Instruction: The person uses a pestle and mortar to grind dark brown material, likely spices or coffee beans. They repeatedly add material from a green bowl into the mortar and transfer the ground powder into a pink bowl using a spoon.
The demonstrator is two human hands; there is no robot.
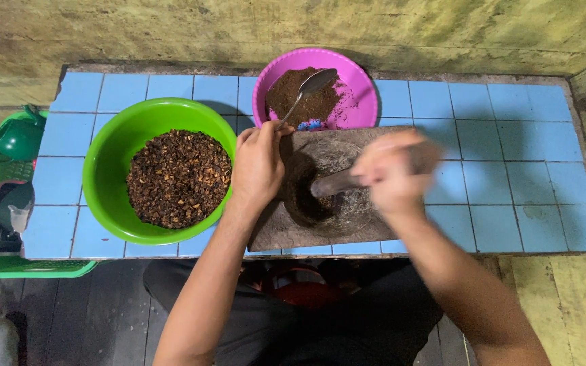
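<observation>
Two hands worked the mortar (pixel 320 196) — right hand (pixel 389 173) clenched the pestle (pixel 337 183) for grinding, left hand (pixel 259 163) gripped a spoon (pixel 306 91) for scooping.

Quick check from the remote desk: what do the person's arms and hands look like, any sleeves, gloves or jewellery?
Both forearms are bare as far as the frame shows, with no sleeves in view. The left hand wears no glove, and no ring or watch shows. The right hand is motion-blurred, so small items cannot be ruled out; no glove shows.
</observation>
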